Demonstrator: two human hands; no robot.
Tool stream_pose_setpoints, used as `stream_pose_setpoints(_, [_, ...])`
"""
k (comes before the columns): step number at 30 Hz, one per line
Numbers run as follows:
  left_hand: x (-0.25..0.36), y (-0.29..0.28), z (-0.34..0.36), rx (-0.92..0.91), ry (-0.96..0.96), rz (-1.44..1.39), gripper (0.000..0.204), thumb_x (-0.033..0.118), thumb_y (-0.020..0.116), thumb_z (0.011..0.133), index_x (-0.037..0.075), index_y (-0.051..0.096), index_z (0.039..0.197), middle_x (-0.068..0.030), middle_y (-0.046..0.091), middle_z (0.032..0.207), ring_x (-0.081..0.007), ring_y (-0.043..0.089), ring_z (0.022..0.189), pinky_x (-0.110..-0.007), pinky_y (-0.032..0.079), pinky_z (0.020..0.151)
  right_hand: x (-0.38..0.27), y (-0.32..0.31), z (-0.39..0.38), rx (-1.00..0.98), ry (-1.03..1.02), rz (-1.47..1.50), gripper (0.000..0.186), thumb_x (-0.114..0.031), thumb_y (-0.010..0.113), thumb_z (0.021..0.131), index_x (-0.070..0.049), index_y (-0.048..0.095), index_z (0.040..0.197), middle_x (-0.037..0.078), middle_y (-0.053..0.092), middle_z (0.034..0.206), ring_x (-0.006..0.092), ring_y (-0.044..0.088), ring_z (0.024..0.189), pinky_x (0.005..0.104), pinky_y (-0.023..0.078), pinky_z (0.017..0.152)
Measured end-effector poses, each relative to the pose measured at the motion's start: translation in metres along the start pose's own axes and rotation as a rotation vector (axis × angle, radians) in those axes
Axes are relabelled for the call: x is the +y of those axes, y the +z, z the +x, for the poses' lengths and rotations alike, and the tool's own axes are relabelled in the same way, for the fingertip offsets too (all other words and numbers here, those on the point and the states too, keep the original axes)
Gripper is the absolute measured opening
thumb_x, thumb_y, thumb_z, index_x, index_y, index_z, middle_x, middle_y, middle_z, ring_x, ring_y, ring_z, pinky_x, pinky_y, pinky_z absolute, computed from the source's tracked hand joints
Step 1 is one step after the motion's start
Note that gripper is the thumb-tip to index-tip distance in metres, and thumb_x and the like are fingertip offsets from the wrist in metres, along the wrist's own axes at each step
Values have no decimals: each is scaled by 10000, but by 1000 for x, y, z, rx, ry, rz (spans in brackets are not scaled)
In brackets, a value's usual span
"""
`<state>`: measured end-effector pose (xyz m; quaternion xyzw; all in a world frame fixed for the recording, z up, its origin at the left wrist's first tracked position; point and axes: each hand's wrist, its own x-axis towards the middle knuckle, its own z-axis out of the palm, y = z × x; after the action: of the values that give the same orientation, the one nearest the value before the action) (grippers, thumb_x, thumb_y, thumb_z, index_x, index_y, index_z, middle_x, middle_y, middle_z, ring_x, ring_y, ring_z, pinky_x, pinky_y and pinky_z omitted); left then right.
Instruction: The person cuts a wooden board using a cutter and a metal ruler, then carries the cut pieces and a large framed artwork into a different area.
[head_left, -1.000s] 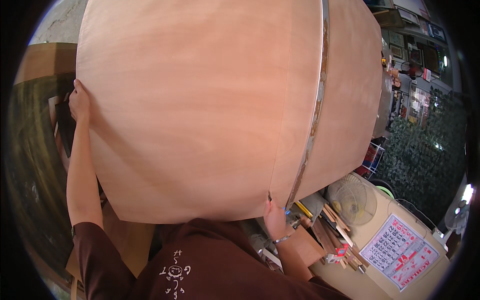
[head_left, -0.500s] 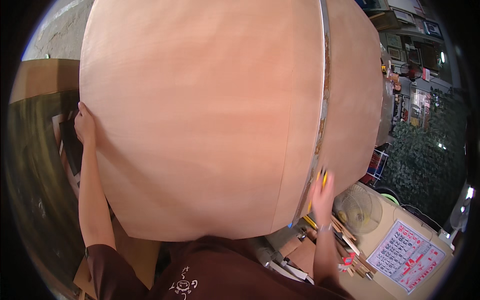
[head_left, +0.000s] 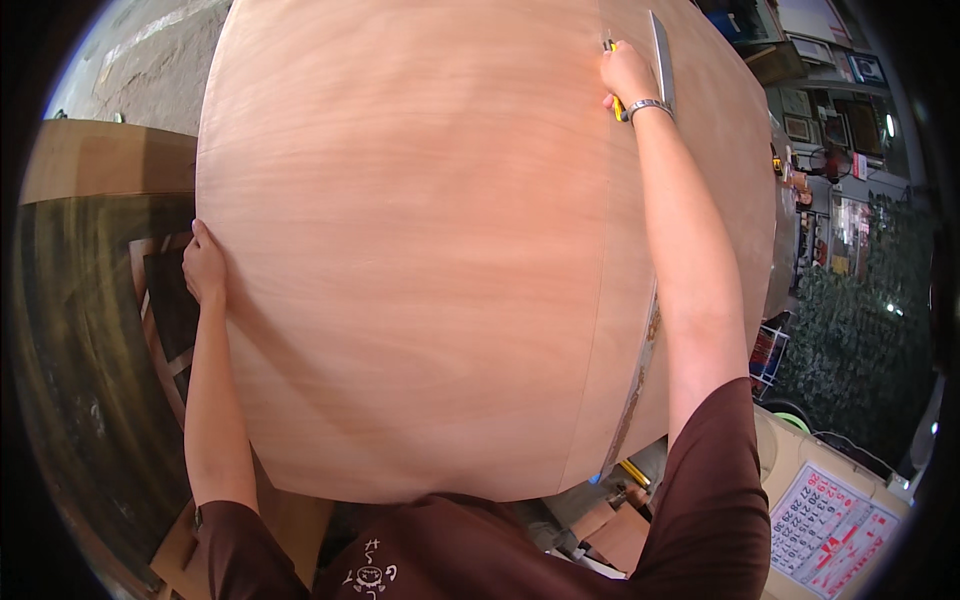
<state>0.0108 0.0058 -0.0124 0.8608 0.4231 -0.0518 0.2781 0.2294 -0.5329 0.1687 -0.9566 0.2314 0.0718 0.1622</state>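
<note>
A calendar (head_left: 833,528) lies on a beige surface (head_left: 790,452), with green foliage (head_left: 845,325) beyond.

Board (head_left: 430,250): cut off at 12 o'clock. Knife (head_left: 618,110), 1 o'clock: handle largely covered by right hand (head_left: 628,75); tip too small to assess. Metal strip (head_left: 634,395): middle hidden behind right forearm (head_left: 697,250), toward 3 o'clock. Left hand (head_left: 206,265), 9 o'clock: fingers partly concealed. Clutter (head_left: 618,532), 5 o'clock: partly obscured by sleeve (head_left: 715,480). Shirt (head_left: 450,545): cut off at 6 o'clock.
</note>
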Motion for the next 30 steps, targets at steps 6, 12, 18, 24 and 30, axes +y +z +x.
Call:
stream_pose_setpoints(6, [-4, 6, 3, -7, -3, 5, 701, 603, 307, 970, 41, 663, 1191, -210, 650, 1182, -406, 569, 1158, -465, 433, 979, -2, -6, 5, -18, -18, -123, 363, -95, 392, 891, 4, 545, 1206, 189, 672, 998, 251, 674, 562, 377, 524, 494])
stream_pose_setpoints(12, [-2, 4, 1, 0, -2, 12, 696, 598, 310, 972, 39, 661, 1194, -213, 649, 1183, -411, 569, 1156, -469, 432, 978, -5, -8, 4, -19, -56, -252, 348, -48, 403, 868, 49, 581, 1151, 207, 691, 908, 248, 684, 558, 367, 546, 536])
stream_pose_setpoints(18, [-2, 3, 3, 10, 11, 8, 700, 596, 309, 972, 31, 664, 1183, -215, 650, 1178, -405, 577, 1146, -467, 435, 973, -3, -5, 1, 12, -84, -232, 301, -26, 413, 852, 72, 621, 1047, 210, 687, 793, 251, 671, 528, 386, 539, 516])
stream_pose_setpoints(24, [5, 2, -2, 16, 23, -1, 694, 594, 307, 972, 40, 661, 1195, -211, 651, 1182, -400, 574, 1156, -464, 436, 974, 16, -17, -19, -244, -3, -392, 192, -18, 451, 837, 65, 624, 845, 207, 660, 683, 265, 646, 492, 409, 502, 464])
stream_pose_setpoints(30, [-1, -2, -6, 15, -2, 2, 693, 599, 305, 970, 51, 659, 1206, -203, 642, 1206, -392, 568, 1171, -457, 430, 986, 80, -12, -191, -253, 33, -170, 251, -249, 477, 987, -11, 543, 1034, 206, 653, 762, 341, 636, 533, 465, 520, 512])
